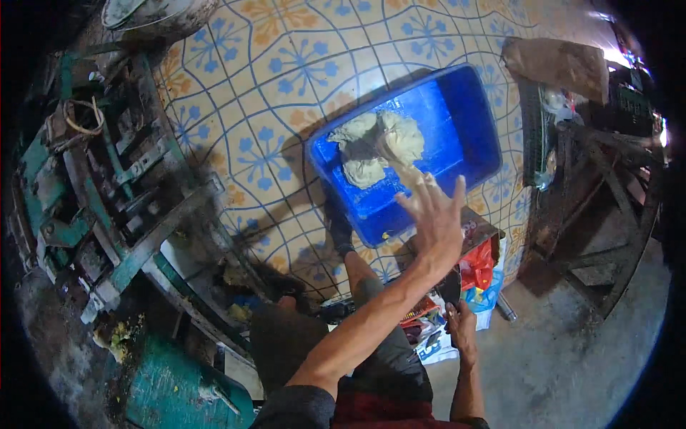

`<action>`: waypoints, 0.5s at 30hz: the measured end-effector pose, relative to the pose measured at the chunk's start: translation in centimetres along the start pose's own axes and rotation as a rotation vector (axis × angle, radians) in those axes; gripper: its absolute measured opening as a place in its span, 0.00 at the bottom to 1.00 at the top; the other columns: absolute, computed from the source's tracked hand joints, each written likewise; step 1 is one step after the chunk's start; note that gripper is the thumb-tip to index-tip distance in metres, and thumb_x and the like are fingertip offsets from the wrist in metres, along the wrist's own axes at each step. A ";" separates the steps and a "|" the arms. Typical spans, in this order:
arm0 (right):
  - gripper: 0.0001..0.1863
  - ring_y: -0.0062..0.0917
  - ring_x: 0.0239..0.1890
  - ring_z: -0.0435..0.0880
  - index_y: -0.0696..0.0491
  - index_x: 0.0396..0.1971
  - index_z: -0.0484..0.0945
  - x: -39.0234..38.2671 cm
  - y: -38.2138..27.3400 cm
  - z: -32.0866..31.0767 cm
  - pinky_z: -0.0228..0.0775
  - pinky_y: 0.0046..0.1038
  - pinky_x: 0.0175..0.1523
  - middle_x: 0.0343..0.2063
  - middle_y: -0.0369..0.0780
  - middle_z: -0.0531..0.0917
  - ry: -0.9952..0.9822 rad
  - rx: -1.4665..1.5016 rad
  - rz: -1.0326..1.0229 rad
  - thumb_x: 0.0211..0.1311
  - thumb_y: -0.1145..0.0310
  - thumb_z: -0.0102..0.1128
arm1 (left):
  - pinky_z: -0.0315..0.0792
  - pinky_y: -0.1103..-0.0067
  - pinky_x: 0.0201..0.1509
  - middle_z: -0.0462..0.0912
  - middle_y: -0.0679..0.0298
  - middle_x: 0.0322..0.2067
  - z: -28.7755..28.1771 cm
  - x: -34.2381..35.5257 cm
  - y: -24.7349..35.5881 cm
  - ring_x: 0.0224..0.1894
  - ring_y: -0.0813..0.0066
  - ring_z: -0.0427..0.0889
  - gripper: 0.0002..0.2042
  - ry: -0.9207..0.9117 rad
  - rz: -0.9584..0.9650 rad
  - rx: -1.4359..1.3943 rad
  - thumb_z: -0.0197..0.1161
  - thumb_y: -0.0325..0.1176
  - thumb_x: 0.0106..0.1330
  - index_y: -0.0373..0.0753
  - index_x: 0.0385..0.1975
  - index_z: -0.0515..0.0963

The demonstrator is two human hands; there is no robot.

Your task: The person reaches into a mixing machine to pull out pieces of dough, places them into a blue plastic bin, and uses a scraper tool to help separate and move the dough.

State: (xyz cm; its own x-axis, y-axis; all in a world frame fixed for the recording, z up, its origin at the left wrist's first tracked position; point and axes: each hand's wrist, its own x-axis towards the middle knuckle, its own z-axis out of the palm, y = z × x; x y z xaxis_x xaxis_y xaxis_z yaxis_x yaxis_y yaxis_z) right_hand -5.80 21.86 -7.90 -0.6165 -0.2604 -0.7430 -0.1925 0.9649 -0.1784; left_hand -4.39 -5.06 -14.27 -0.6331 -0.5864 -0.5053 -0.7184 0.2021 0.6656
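A blue rectangular plastic tub [468, 107] sits tilted on the patterned tile floor. In its left half lie pale, sticky, dough-like lumps [404, 137]. My left hand [437, 218] reaches over the tub's near edge with its fingers spread. A pale tail of the dough-like stuff runs down to its fingertips; whether it sticks to them I cannot tell. Lower right, my right hand [463, 325] is closed around the end of a dark, long object [450, 287], whose kind is unclear. Plastic bags lie beside that hand, one of them red [480, 266].
Green, worn metal machinery [128, 214] stands along the left, with a green drum-like part [179, 382] lower left. On the right is a dark metal frame [607, 193] below a brown sheet [557, 68]. A round vessel [153, 16] shows at the top left.
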 end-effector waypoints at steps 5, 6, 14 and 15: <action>0.13 0.40 0.27 0.81 0.59 0.38 0.74 0.5 0.7 -0.5 0.70 0.36 0.32 0.25 0.53 0.80 -0.057 -0.080 0.041 0.64 0.64 0.52 | 0.32 0.33 0.62 0.59 0.31 0.59 -2.0 -2.9 3.8 0.66 0.36 0.51 0.36 0.128 0.149 0.036 0.63 0.37 0.54 0.35 0.65 0.58; 0.15 0.42 0.31 0.82 0.59 0.42 0.75 0.5 0.6 -0.8 0.72 0.38 0.37 0.27 0.54 0.81 -0.079 -0.107 0.049 0.65 0.63 0.52 | 0.33 0.34 0.62 0.60 0.32 0.59 -3.3 -3.6 4.7 0.66 0.36 0.53 0.35 0.121 0.174 0.027 0.61 0.36 0.56 0.34 0.64 0.58; 0.16 0.42 0.28 0.83 0.54 0.42 0.76 -0.5 -5.8 -3.5 0.71 0.41 0.34 0.22 0.49 0.81 -0.084 -0.229 0.022 0.60 0.58 0.57 | 0.63 0.44 0.58 0.65 0.45 0.59 -14.9 -14.1 19.5 0.62 0.43 0.63 0.25 0.288 0.963 -0.245 0.47 0.37 0.64 0.31 0.60 0.64; 0.16 0.42 0.28 0.83 0.54 0.42 0.76 -0.6 -6.5 -3.9 0.70 0.41 0.34 0.22 0.49 0.81 -0.092 -0.238 -0.018 0.60 0.58 0.57 | 0.67 0.51 0.54 0.71 0.48 0.52 -15.0 -14.6 20.2 0.57 0.47 0.68 0.22 0.409 1.015 -0.247 0.50 0.37 0.62 0.31 0.54 0.68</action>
State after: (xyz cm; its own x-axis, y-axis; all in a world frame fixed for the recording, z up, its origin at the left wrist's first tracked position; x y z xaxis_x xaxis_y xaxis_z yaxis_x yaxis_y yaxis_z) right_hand -7.19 15.65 -3.80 -0.5411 -0.2626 -0.7989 -0.3834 0.9225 -0.0436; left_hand -5.29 -4.20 14.79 -0.7180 -0.4611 0.5214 0.1820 0.5987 0.7801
